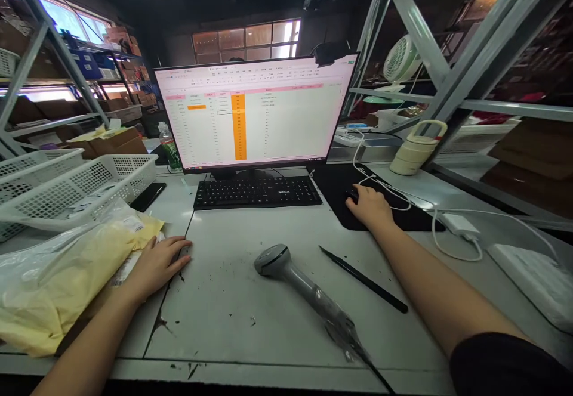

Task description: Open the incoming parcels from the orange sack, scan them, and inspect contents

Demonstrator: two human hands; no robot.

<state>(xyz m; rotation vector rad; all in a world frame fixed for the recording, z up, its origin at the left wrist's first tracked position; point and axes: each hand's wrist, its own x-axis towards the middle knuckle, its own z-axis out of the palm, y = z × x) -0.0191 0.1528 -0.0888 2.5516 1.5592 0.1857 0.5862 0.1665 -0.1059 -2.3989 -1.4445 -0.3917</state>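
Note:
My left hand (161, 260) lies on the table beside a yellow garment-like bundle in a clear plastic bag (67, 277), fingers stretched out and slightly apart. On the black mouse pad (333, 187), my right hand (370, 205) is curled over a dark computer mouse (353, 193), mostly hidden under the fingers. Between my arms lie a grey barcode scanner (304, 285), its handle wrapped in clear plastic, and a slim black craft knife (364, 280). A black keyboard (257, 192) sits in front of the monitor (286, 121), which shows a spreadsheet with an orange column.
White plastic baskets (129, 166) and a black phone (148, 197) are at the left. A green-labelled bottle (169, 148) stands by the monitor. To the right are a cream tumbler (414, 152), white cables with an adapter (460, 226), a fan (400, 59) and metal shelf frames.

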